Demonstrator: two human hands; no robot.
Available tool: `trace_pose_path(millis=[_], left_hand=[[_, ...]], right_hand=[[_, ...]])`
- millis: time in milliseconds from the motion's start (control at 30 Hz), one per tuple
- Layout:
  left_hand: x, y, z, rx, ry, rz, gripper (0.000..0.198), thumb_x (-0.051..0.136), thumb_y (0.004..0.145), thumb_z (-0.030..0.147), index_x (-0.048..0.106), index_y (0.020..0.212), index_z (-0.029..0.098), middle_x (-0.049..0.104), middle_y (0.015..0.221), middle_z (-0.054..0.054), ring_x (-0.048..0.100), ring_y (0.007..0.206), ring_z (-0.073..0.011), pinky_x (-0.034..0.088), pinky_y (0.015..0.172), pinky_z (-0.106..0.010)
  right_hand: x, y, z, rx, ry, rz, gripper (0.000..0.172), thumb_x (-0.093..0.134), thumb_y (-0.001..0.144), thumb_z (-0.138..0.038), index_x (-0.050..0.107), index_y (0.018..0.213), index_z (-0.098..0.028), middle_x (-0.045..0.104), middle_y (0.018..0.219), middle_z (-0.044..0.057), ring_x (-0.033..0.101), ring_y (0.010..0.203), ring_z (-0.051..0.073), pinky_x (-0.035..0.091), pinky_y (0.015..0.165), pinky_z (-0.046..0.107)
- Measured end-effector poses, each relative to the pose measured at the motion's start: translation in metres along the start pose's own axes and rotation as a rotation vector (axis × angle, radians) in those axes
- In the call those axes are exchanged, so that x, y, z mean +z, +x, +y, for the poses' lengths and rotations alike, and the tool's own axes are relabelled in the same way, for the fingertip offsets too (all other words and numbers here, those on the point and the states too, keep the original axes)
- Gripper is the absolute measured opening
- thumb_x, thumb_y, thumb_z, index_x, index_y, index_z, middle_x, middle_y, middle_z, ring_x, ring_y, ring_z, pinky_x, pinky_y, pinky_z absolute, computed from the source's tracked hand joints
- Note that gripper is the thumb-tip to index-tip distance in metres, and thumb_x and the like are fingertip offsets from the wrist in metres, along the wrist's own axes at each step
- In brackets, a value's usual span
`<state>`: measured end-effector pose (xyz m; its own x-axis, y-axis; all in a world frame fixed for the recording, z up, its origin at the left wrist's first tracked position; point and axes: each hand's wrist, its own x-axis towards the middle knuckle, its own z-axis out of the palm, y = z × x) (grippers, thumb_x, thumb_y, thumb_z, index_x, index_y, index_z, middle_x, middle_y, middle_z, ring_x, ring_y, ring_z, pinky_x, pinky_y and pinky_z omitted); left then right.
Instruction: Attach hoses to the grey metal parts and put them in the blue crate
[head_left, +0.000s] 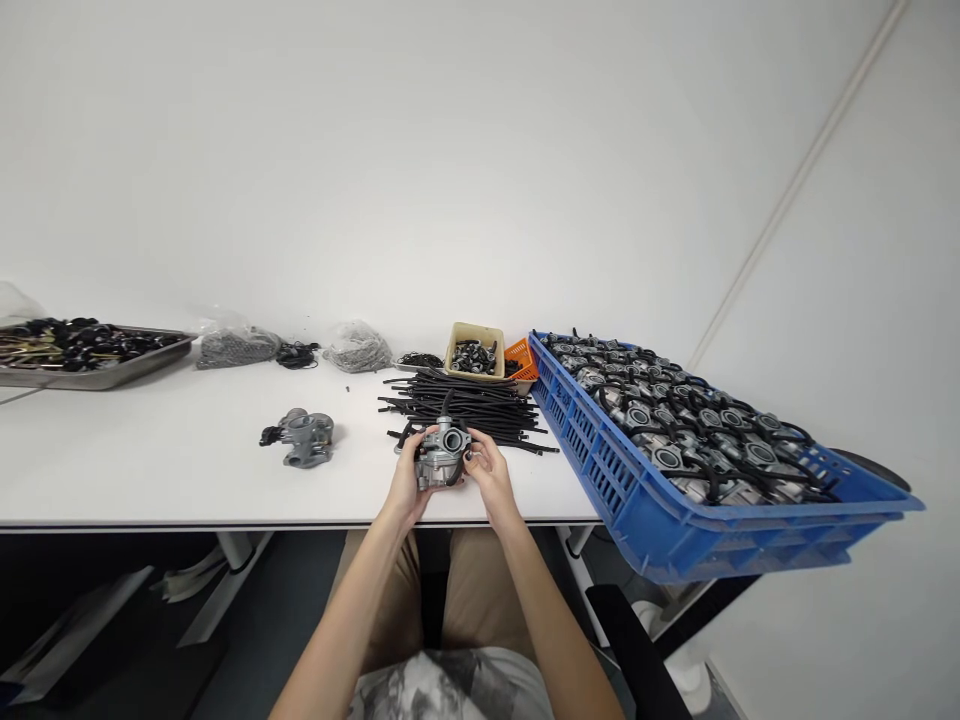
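Observation:
Just above the table's front edge, a silver carburetor (433,468) with black hoses is held between my two hands. My left hand (407,480) wraps round its left side. On the right, my right hand (489,476) has its fingers closed at the carburetor's side, by a black hose end. A second carburetor (304,438) lies on the white table to the left, untouched. Right behind my hands lies a pile of black rubber hoses (480,400).
A blue crate (600,465) full of carburetors stands on the right. Along the wall are a cream bin (451,362) of small parts, an orange basket (520,352), bagged parts (358,346), another bag (238,346) and a metal tray (124,374) of black parts.

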<state>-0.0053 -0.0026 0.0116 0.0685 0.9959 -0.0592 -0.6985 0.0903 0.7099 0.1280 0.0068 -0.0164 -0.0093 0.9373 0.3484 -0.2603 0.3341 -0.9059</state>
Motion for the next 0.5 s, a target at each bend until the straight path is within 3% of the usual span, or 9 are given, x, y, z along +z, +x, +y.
trace_pose_path(millis=[300, 500], left_hand=[[-0.0017, 0.0004, -0.0019, 0.0, -0.003, 0.018, 0.029, 0.054, 0.083, 0.032, 0.064, 0.105, 0.016, 0.071, 0.079, -0.005, 0.067, 0.059, -0.0186, 0.056, 0.049, -0.028], [-0.002, 0.0018, -0.0015, -0.063, 0.012, 0.001, 0.025, 0.053, 0.083, 0.031, 0.063, 0.098, 0.014, 0.069, 0.07, -0.005, 0.065, 0.053, -0.0188, 0.056, 0.047, -0.03]], right_hand=[[-0.0038, -0.0003, 0.0002, -0.092, -0.091, -0.098, 0.044, 0.069, 0.076, -0.047, 0.068, 0.114, -0.024, 0.057, 0.119, 0.008, 0.055, 0.106, 0.023, 0.045, 0.09, 0.032], [-0.0021, -0.0023, -0.0028, -0.13, -0.067, -0.17, 0.043, 0.066, 0.079, -0.052, 0.068, 0.11, -0.023, 0.055, 0.123, 0.008, 0.051, 0.118, 0.025, 0.039, 0.102, 0.034]])
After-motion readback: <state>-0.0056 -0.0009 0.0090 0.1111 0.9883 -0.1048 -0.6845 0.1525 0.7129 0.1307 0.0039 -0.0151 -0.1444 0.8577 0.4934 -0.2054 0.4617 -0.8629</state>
